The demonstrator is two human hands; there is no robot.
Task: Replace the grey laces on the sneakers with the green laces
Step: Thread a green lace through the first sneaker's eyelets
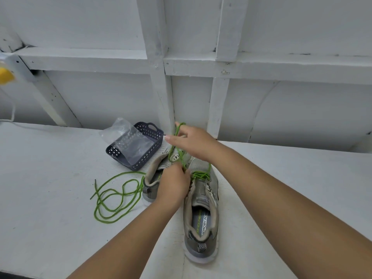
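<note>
Two grey sneakers stand side by side on the white table. The right sneaker (203, 208) points away from me and carries a green lace (201, 175) across its lower eyelets. My left hand (174, 183) pinches that lace just above the eyelets. My right hand (193, 140) is raised beyond the shoes, with a loop of the same green lace held around its fingers. The left sneaker (155, 178) lies partly hidden behind my left hand. A second green lace (114, 196) lies loose in coils on the table to its left.
A dark grey perforated basket (149, 146) holding a clear plastic bag (124, 135) stands behind the left sneaker. A white framed wall (167, 93) rises right behind the table (50, 178). A yellow object (6, 76) sits at the far left edge.
</note>
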